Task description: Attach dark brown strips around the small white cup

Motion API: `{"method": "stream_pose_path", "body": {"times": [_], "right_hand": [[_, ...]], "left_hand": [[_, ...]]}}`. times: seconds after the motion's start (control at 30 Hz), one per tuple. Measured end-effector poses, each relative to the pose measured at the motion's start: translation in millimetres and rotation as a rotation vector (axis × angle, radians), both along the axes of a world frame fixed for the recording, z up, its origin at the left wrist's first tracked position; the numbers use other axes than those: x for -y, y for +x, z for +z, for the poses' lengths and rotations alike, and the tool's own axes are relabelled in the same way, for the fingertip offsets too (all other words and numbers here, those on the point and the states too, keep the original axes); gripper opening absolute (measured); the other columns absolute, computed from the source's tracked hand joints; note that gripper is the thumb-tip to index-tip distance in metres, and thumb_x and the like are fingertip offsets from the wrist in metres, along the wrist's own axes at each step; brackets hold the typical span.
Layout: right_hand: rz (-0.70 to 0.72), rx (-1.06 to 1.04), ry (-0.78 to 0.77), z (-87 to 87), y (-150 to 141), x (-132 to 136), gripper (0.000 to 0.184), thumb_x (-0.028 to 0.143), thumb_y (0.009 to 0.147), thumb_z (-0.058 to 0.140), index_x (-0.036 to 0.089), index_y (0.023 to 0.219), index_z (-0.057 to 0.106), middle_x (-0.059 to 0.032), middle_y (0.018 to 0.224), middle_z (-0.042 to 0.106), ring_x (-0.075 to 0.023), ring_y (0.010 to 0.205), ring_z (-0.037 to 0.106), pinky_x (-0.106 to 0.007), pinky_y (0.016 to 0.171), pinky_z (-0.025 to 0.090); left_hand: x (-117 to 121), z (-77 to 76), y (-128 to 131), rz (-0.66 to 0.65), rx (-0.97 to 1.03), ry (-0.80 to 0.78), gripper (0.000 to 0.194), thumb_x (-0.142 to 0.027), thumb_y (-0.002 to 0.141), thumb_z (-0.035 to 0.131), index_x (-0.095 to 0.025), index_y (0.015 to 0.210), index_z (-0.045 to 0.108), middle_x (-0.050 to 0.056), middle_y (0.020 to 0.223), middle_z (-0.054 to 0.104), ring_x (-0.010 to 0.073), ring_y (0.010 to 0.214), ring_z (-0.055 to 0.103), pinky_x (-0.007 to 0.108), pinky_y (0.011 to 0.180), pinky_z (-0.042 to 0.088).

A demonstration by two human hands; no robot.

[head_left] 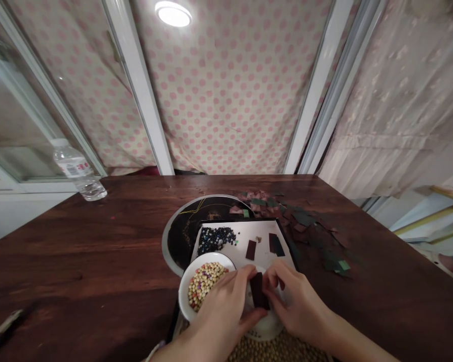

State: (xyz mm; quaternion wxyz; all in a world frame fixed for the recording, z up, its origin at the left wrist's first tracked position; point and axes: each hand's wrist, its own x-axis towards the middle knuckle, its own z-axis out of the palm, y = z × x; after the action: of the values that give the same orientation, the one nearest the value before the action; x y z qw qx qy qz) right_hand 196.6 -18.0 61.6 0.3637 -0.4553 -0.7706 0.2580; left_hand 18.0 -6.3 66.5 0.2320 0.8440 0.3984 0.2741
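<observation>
Between my two hands is a small dark brown rectangular piece, flat and thin, its material hard to make out. My left hand grips its left side with thumb and fingers. At its right edge, my right hand pinches with bent fingers. Both hands are over a white dish, partly hidden under them, in a white tray with dark edges. A white bowl of cream, orange and purple beads stands beside my left hand. Two more dark pieces lie beyond my hands, one a brown rectangle.
Dark beads lie in the tray's far left corner. A round black plate sits partly beneath it. Brown and green scraps spread across the table's right. A water bottle stands far left. Brown beads fill the near end.
</observation>
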Motion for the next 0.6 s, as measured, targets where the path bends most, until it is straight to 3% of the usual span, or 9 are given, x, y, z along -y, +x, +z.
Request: {"method": "stream_pose_path", "body": {"times": [0.1,0.33,0.47,0.6], "right_hand": [[0.070,0.025,-0.003,0.9,-1,1,0.022,0.003,0.074,0.045,0.022,0.073,0.034,-0.0007,0.075,0.048,-0.0155,0.069,0.048,-0.027,0.061,0.041],[0.045,0.018,0.009,0.2,4,4,0.022,0.002,0.074,0.045,0.021,0.072,0.036,-0.0010,0.076,0.050,-0.0153,0.069,0.050,-0.028,0.062,0.043],[0.048,-0.144,0.082,18.6,-4,0,0.023,0.004,0.076,0.048,0.022,0.070,0.035,-0.0006,0.076,0.055,-0.0143,0.070,0.053,-0.028,0.064,0.045],[0.037,-0.203,0.207,45.8,-25,-20,0.020,0.006,0.077,0.050,0.022,0.071,0.040,-0.0002,0.077,0.058,-0.0141,0.072,0.055,-0.028,0.066,0.046]], "left_hand": [[0,-0.8,0,-0.011,0.012,-0.002,0.053,-0.013,0.066,0.067,-0.018,0.114,0.046,0.013,0.107,0.063,0.0304,0.097,0.060,0.047,0.082,0.049],[1,0.3,0,-0.011,-0.012,0.007,0.054,-0.014,0.065,0.069,-0.015,0.114,0.047,0.014,0.106,0.064,0.0314,0.096,0.060,0.048,0.082,0.049],[0,3.9,1,-0.017,-0.011,0.005,0.050,-0.014,0.067,0.066,-0.015,0.113,0.048,0.013,0.103,0.065,0.0299,0.094,0.061,0.045,0.079,0.050],[-1,2.4,2,-0.039,-0.045,0.040,0.037,-0.019,0.068,0.065,-0.014,0.103,0.053,0.013,0.096,0.066,0.0305,0.090,0.062,0.045,0.076,0.051]]}}
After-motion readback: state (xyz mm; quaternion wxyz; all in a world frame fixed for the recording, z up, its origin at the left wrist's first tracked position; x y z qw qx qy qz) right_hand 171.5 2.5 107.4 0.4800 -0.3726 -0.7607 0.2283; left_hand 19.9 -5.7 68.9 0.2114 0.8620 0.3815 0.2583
